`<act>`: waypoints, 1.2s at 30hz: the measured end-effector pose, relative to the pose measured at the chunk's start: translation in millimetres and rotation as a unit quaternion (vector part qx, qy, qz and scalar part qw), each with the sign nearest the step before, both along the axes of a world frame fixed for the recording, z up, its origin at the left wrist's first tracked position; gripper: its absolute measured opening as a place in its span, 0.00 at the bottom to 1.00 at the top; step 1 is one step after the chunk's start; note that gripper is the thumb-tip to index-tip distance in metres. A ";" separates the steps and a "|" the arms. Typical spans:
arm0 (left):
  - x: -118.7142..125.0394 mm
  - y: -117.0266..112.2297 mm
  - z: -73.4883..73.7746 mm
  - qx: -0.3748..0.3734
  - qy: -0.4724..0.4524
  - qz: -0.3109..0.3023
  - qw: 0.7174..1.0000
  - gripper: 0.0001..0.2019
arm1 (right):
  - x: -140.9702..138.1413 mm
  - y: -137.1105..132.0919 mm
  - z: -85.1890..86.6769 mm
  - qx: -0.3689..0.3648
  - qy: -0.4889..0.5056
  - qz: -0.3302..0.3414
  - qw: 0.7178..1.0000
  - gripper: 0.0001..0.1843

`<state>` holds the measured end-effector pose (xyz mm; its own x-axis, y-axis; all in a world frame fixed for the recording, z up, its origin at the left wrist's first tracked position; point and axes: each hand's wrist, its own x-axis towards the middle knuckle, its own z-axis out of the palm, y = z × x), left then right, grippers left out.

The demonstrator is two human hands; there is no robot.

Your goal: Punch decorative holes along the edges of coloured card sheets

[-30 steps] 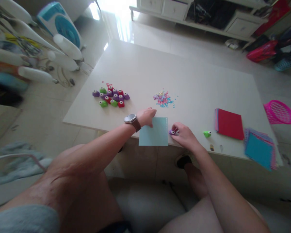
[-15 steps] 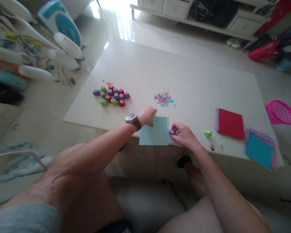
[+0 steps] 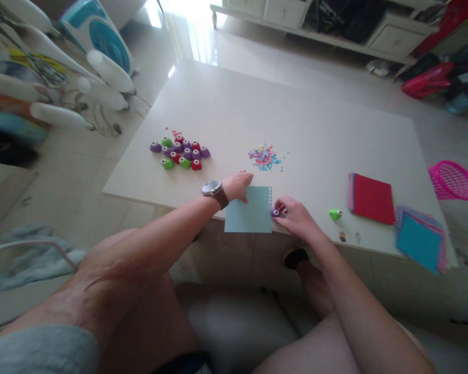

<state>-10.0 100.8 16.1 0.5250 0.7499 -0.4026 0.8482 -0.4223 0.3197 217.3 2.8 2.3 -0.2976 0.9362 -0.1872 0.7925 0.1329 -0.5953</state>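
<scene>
A light blue sheet of paper [image 3: 253, 215] lies at the table's near edge and juts out past it. A column of small punched holes runs down the upper part of its right side. My left hand [image 3: 237, 185] rests over the sheet's upper left corner, thumb apart from the outstretched fingers. At the sheet's right edge, my right hand [image 3: 294, 214] is closed around a small purple craft punch [image 3: 275, 212]. Its fingers partly hide the punch. To the right of that hand stands a green craft punch [image 3: 335, 214].
Several purple, red and green punches [image 3: 183, 152] cluster at the table's left. Colourful paper bits [image 3: 265, 157] are heaped mid-table. A red stack of paper [image 3: 372, 199] and blue sheets [image 3: 419, 236] lie right. A pink basket [image 3: 452, 180] stands beyond the table's right edge.
The whole view has shifted very slightly. Both hands, the paper and the purple punch keep the same places relative to each other.
</scene>
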 end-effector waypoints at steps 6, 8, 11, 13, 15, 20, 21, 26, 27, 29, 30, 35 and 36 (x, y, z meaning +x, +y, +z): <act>-0.2 0.7 -0.8 0.001 -0.003 0.001 1.000 0.27 | 1.6 -0.1 -2.8 -0.005 0.023 0.013 1.000 0.07; 0.0 0.3 -0.3 0.001 -0.003 0.000 1.000 0.27 | 2.2 0.0 -3.4 -0.005 0.028 0.020 0.999 0.07; 0.5 -0.3 0.5 0.001 -0.003 0.002 1.000 0.28 | 2.5 0.2 -3.0 -0.002 0.029 0.024 0.999 0.08; 0.7 -0.5 0.9 0.000 -0.002 0.003 1.000 0.27 | 2.8 0.2 -2.4 -0.002 0.030 0.027 0.999 0.09; 0.7 -0.3 1.0 -0.002 0.000 0.002 1.000 0.27 | 3.1 0.1 -1.9 -0.009 0.027 0.030 0.999 0.09; 0.2 0.7 0.7 0.001 0.001 -0.002 1.000 0.27 | 4.0 -0.5 -2.4 -0.030 0.023 0.025 0.999 0.08; 0.2 0.9 0.7 0.002 0.001 -0.002 1.000 0.27 | 4.2 -0.6 -2.8 -0.031 0.026 0.026 0.999 0.08; 0.7 1.1 1.3 0.000 0.005 -0.004 1.000 0.27 | 3.7 -0.3 -4.9 -0.033 0.036 0.032 0.998 0.08; 0.8 0.9 1.3 0.000 0.005 -0.005 1.000 0.27 | 3.2 -0.2 -5.3 -0.031 0.036 0.033 0.998 0.08; 0.7 0.4 1.1 0.000 0.004 -0.005 1.000 0.28 | 2.0 -0.1 -5.9 -0.023 0.037 0.034 0.998 0.08; 0.5 0.2 1.0 -0.001 0.003 -0.004 1.000 0.28 | 1.4 -0.1 -6.1 -0.020 0.038 0.033 0.999 0.09; -1.6 1.9 1.5 0.010 -0.017 -0.023 1.000 0.28 | 1.0 0.1 -4.6 -0.026 0.043 0.024 0.998 0.10; -1.3 2.3 2.1 0.015 -0.028 -0.030 0.999 0.27 | 1.6 0.3 -3.5 -0.032 0.046 0.019 0.998 0.10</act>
